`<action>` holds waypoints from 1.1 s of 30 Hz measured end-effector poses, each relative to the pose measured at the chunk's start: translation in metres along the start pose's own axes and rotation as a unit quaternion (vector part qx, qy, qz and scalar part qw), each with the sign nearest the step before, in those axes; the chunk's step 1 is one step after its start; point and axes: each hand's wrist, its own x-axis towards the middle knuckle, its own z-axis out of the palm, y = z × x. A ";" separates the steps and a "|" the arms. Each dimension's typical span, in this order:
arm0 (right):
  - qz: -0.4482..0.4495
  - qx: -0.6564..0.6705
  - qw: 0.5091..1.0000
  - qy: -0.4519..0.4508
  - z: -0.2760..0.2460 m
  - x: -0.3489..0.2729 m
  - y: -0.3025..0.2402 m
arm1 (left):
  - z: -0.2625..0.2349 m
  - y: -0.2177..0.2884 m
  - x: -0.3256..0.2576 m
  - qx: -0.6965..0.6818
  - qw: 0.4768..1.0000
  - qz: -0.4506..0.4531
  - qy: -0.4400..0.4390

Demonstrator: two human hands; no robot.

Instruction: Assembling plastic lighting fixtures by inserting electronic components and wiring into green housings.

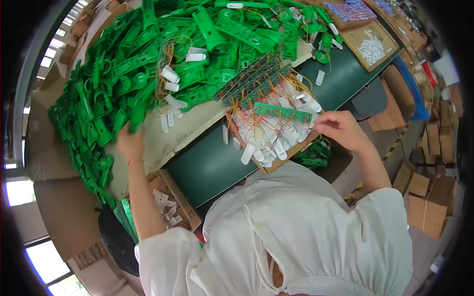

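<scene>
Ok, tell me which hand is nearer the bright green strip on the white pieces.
Right. The right hand is at the right end of the strip; the left hand is far left, by the green plastic parts.

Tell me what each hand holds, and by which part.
Right hand seems to pinch the green circuit board by its right end. Left hand, blurred, is at the green plastic parts; a hold cannot be told.

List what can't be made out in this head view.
All in the head view:
- Left hand: fingertips blurred against the green parts; whether it grips one is unclear.
- Right hand: contact with the green board is too small to tell.
- Box of green pieces: partly hidden by the white garment.
- Green heap: cut off by the upper edge.
</scene>
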 end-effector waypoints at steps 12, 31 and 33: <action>-0.210 -0.292 0.916 0.178 0.014 0.032 -0.013 | -0.077 0.066 -0.038 -0.651 0.729 -0.175 0.115; -0.306 -0.542 0.776 -0.105 0.036 0.162 -0.092 | -0.084 0.171 -0.174 -0.740 0.181 -0.497 -0.416; -0.301 -0.545 0.772 -0.124 0.032 0.161 -0.118 | -0.092 0.169 -0.186 -0.727 0.222 -0.426 -0.491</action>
